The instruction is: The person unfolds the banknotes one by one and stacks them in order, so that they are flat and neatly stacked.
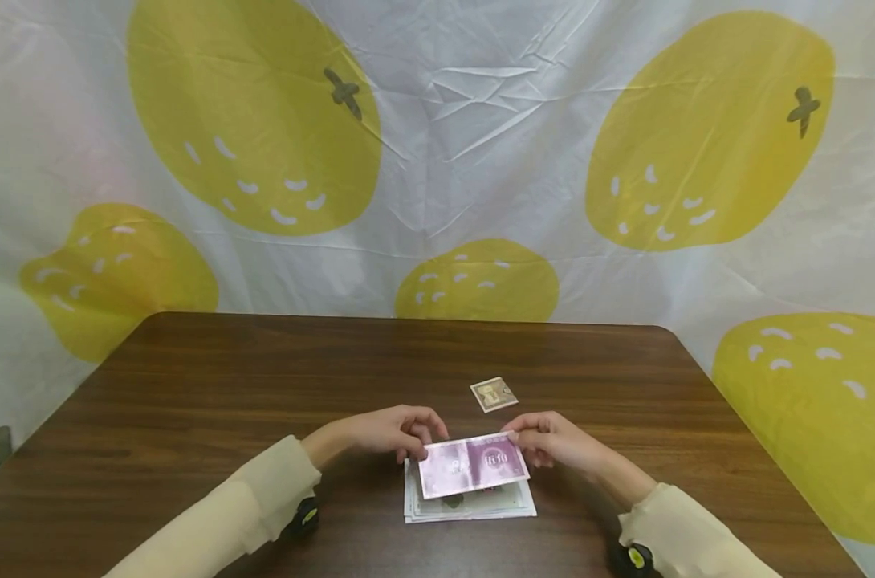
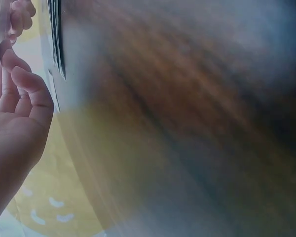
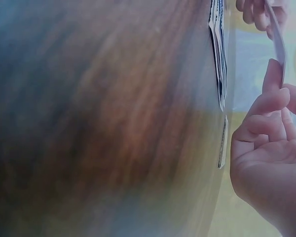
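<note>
A purple banknote (image 1: 474, 466) is held by its two ends, tilted above a pile of papers that look like banknotes (image 1: 474, 512). My left hand (image 1: 387, 431) pinches its left end between thumb and fingers. At the upper right corner, my right hand (image 1: 560, 441) pinches it the same way. Seen from the right wrist, the purple note (image 3: 277, 42) is edge-on, between the right thumb and a finger, off the tabletop. In the left wrist view the left hand (image 2: 19, 103) is palm up at the left edge.
Beyond the hands a small brownish folded note or card (image 1: 494, 394) lies on the dark wooden table (image 1: 300, 361). A white cloth with yellow lemon prints (image 1: 423, 160) hangs behind the table's far edge.
</note>
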The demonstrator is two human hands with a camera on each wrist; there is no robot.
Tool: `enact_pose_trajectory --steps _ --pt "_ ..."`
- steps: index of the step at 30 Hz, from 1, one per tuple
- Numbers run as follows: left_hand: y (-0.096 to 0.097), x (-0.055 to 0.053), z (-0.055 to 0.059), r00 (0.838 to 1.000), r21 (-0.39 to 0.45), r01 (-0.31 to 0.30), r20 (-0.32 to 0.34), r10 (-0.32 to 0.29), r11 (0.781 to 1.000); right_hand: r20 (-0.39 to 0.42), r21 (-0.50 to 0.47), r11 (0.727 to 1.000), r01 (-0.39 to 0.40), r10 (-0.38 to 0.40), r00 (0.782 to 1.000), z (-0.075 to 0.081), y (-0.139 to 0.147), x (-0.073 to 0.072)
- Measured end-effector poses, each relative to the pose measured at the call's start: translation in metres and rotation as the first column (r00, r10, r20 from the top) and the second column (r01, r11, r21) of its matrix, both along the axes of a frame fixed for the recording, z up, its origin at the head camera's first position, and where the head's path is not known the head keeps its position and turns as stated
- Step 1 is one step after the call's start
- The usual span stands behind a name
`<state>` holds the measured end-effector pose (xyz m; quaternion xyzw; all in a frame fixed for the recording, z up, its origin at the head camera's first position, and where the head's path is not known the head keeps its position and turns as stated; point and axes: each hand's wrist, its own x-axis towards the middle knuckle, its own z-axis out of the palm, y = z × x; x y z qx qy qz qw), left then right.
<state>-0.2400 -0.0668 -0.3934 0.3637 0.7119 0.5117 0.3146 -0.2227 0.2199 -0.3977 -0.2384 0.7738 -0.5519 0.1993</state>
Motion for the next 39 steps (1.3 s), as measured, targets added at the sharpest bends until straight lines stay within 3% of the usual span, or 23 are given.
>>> enact_pose_trajectory --steps 10,20,27,33,39 --pt "-0.002 0.004 0.002 0.995 -0.033 0.058 -0.074 -0.06 0.998 0.005 0.033 0.998 -0.057 0.057 0.998 -0.001 0.0 0.003" --pt "-0.001 0.009 0.0 0.989 -0.124 0.023 -0.143 -0.041 0.992 -0.061 0.137 0.989 -0.063 0.072 0.995 -0.003 -0.001 0.004" --pt "0.001 0.01 -0.001 0.956 -0.167 -0.003 -0.291 -0.047 0.986 -0.132 0.191 0.98 -0.055 0.081 0.988 -0.004 -0.002 0.004" --pt "0.002 0.011 -0.003 0.937 -0.198 -0.033 -0.347 -0.038 0.98 -0.174 0.222 0.974 -0.043 0.082 0.981 -0.006 -0.002 0.004" --pt "0.004 0.013 -0.003 0.908 -0.226 -0.058 -0.418 -0.043 0.973 -0.216 0.251 0.967 -0.034 0.09 0.972 -0.008 -0.003 0.003"
